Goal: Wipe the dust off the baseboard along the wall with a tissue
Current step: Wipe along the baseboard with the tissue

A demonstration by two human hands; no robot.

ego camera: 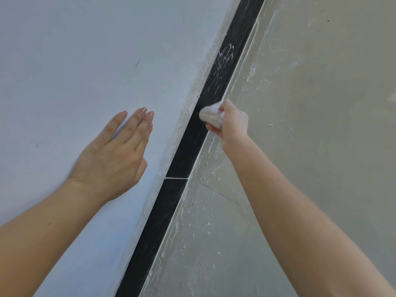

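Black baseboard point(177, 159), diagonal between white wall point(85, 50) and pale floor point(321, 103). White tissue point(211, 115), wadded, clutched in right hand point(232, 123), pressed on baseboard near mid-run. Left hand point(115, 155) flat on wall, fingers straight, holding nothing; hands well apart. Risk: smearing chalky dust streaks point(225, 56) farther along rather than lifting them; tearing on rough plaster edge. Hidden: right fingertips behind tissue; tissue's contact face; both baseboard ends cut off.

**Nothing to read**

I can find no words, labels, brand marks or numbers in front of me: the wall point(85, 50), the black baseboard point(171, 200), the floor point(300, 82) and the tissue point(211, 115) in my right hand point(232, 123) all show none.
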